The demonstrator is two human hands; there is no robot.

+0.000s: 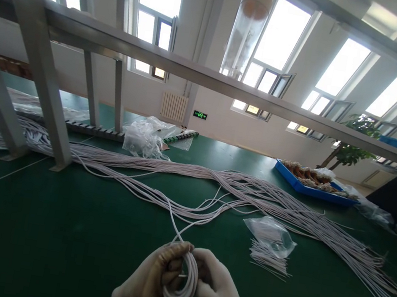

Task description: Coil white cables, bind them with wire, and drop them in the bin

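A small coil of pale cable is held upright between my gloved hands at the bottom centre. My left hand, in a stained glove, has its fingers wrapped round the coil's left side and top. On the right side, my right hand, in a white glove, pinches the coil with thumb and fingers. Two cable strands leave the top of the coil and run up to a long bundle of cables lying across the green table.
A plastic bag lies on short wire pieces at the right. Farther back are a blue tray with brown parts and crumpled plastic. Metal frame posts stand at the left, with a rail crossing above.
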